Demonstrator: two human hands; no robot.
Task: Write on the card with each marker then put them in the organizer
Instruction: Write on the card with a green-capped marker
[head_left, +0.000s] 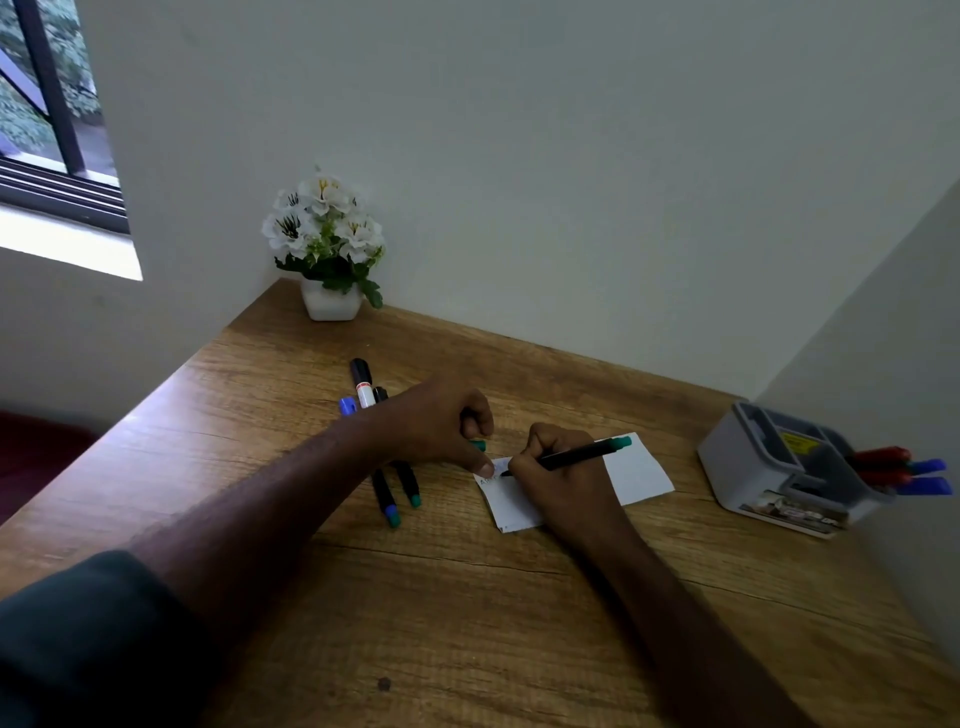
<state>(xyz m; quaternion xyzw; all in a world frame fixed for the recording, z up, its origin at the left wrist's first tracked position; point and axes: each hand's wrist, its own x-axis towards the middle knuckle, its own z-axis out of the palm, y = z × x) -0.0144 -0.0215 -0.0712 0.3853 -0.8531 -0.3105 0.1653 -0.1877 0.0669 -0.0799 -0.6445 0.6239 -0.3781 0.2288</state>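
On the left of the table (311, 597), far back against the wall, a white flower pot (331, 304) holds white blooms. Nearer, a cluster of waiting markers (387, 452) lies on the wood: one with a white band and a blue-capped one at the far end, two black ones with teal ends pointing near, all partly hidden under the left wrist.

The left hand (441, 426) is loosely clenched, its thumb pressing down the left corner of the card (641, 475); a teal piece, likely the cap of the pen in use, peeps out by its fingers, though whether it is held I cannot tell. Just right of it, the right hand (556, 480) grasps a black marker with a teal end (576, 457), tip down on the card's left part, where a few written letters show.

So the writing step is in hand, seemingly mid-task. Next, I judge, the cap must go back on and this marker be carried rightwards.

At the far right stands the grey organizer (779, 467), well apart from the card. Its right compartment already holds red and blue markers (904, 470); the other compartments look empty, one showing a yellow label.
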